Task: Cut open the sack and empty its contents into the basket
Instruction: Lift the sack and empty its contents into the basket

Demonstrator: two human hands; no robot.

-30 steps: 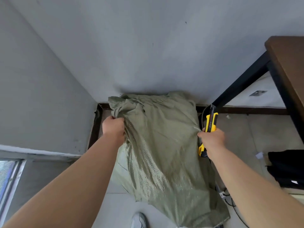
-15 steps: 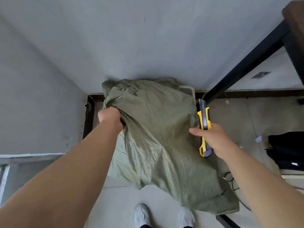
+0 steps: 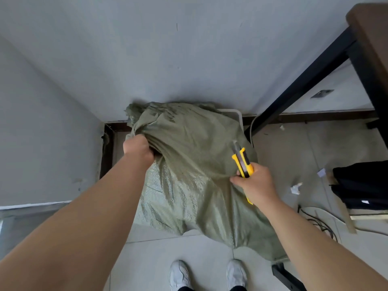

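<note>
A large olive-green woven sack point(image 3: 195, 171) slumps in the room's corner, draped from the wall down to the floor. My left hand point(image 3: 137, 151) grips a bunch of the fabric near the sack's upper left. My right hand point(image 3: 257, 185) holds a yellow utility knife point(image 3: 242, 162) with its blade pointing up, and its fingers also pinch a fold of the sack's right side. A white curved rim point(image 3: 236, 114), possibly the basket, peeks out behind the sack; the rest is hidden.
A dark table point(image 3: 369, 38) with black legs stands at the right. Black items point(image 3: 363, 183) and cables point(image 3: 319, 223) lie on the floor at right, with paper scraps point(image 3: 296, 188). My white shoes point(image 3: 180, 276) stand on the tiles below the sack. Walls close the left and back.
My right hand has shifted lower on the sack's right side and now pinches the fabric with the knife tilted left. The left hand keeps its grip. The view has tilted down.
</note>
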